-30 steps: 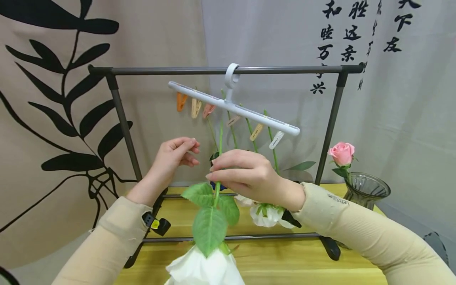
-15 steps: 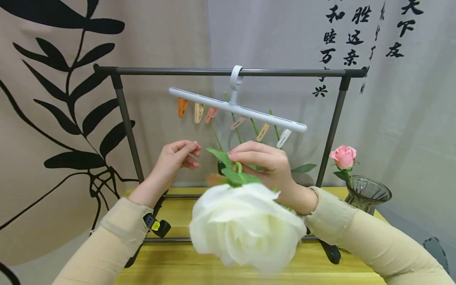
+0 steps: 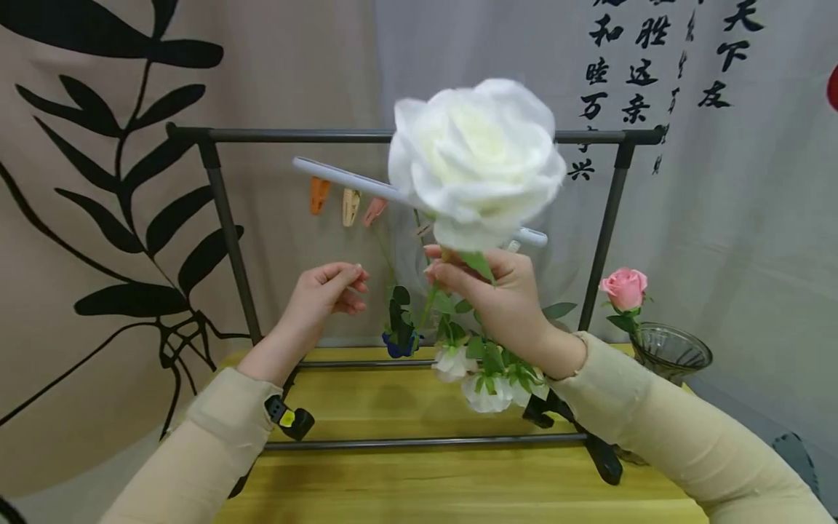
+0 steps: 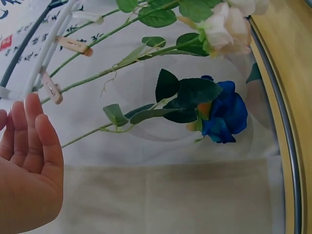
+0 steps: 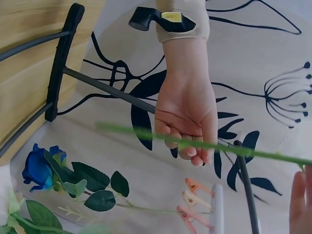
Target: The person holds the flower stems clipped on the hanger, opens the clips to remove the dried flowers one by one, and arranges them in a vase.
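Bloom up, a large white rose (image 3: pixel 478 160) rises in front of the hanger in the head view. My right hand (image 3: pixel 500 295) pinches it just below the bloom, thumb and fingers round the stem. In the right wrist view its green stem (image 5: pixel 273 156) runs across in front of my left palm. My left hand (image 3: pixel 321 291) hovers at the left with loosely bent fingers and holds nothing. Behind the rose, a white clip hanger (image 3: pixel 340 175) hangs tilted, partly hidden by the bloom. An orange clip (image 3: pixel 319 195), a cream clip (image 3: pixel 350 207) and a pink clip (image 3: pixel 374 211) show on its left half.
A dark rack (image 3: pixel 288 136) stands on the wooden table (image 3: pixel 393 487). Below the hanger, a blue rose (image 4: pixel 226 112) and several white roses (image 3: pixel 487 393) hang upside down. At the right, a glass vase (image 3: pixel 674 349) holds a pink rose (image 3: pixel 625 289).
The white rose has turned from bloom down to bloom up, lifted by my right hand, and now covers part of the hanger. My left hand has barely moved.
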The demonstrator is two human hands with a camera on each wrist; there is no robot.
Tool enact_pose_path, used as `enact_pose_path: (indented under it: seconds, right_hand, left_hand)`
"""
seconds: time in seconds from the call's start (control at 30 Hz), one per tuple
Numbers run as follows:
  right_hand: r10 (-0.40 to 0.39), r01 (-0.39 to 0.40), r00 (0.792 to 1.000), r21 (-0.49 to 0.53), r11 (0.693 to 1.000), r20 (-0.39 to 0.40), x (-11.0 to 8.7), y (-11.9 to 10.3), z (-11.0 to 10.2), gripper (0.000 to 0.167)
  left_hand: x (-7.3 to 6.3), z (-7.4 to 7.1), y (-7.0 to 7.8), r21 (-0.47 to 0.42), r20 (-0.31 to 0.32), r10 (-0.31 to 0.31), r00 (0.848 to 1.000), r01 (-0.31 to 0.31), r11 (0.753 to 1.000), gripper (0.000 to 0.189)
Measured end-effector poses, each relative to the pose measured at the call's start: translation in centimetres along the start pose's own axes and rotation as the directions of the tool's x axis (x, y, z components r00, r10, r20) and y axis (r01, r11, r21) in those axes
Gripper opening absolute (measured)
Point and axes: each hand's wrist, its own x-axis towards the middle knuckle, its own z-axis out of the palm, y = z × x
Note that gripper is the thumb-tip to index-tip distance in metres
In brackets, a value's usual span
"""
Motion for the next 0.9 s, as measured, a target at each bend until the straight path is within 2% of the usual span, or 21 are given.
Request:
enact_pose_path:
  seconds: [0.03, 0.07, 0.13, 0.2, 0.33, 0.43, 0.63, 0.8, 0.9]
  right_hand:
    - [0.055, -0.038, 0.993, 0.155, 0.987, -0.104, 0.4, -0.3, 0.2, 0.017]
    - [0.077, -0.071, 0.98, 0.038, 0.997, -0.184, 0.8, -0.5, 0.4, 0.011]
    - [0.17, -0.157, 0.961, 0.077, 0.985, -0.217, 1.0, -0.3, 0.3, 0.012]
    - [0.229, -0.206, 0.944, 0.119, 0.971, -0.237, 1.3, -0.1, 0.0, 0.014]
    - [0.299, -0.254, 0.914, 0.188, 0.949, -0.274, 1.5, 0.7, -0.6, 0.018]
    - [0.34, -0.285, 0.891, 0.213, 0.935, -0.302, 1.5, 1.0, -0.9, 0.02]
    - [0.401, -0.35, 0.863, 0.209, 0.913, -0.307, 1.4, 1.4, -1.4, 0.026]
    - [0.419, -0.374, 0.853, 0.194, 0.907, -0.312, 1.0, 1.7, -1.9, 0.028]
    - [0.417, -0.379, 0.849, 0.177, 0.908, -0.323, 0.5, 1.5, -2.4, 0.028]
  left_hand:
    - [0.1, 0.0, -0.1, 0.012, -0.004, 0.004, 1.0, -0.004, 1.0, 0.02]
    - [0.2, 0.0, -0.1, 0.022, -0.012, 0.007, 1.0, -0.007, 1.0, 0.021]
    - [0.6, 0.1, -0.2, 0.048, -0.036, 0.008, 0.999, -0.006, 0.999, 0.023]
    - [1.1, 0.1, -0.4, 0.069, -0.073, 0.0, 0.997, 0.005, 0.998, 0.027]
    - [2.5, 0.3, -0.7, 0.08, -0.156, -0.021, 0.988, 0.034, 0.996, 0.038]
    - [3.7, 0.5, -0.9, 0.057, -0.185, -0.036, 0.982, 0.047, 0.997, 0.044]
    - [5.4, 0.7, -1.4, -0.025, -0.136, -0.073, 0.988, 0.07, 0.997, 0.054]
    - [5.9, 1.1, -1.6, -0.118, -0.082, -0.112, 0.99, 0.102, 0.988, 0.057]
    - [6.0, 1.3, -1.9, -0.166, -0.049, -0.107, 0.993, 0.098, 0.981, 0.059]
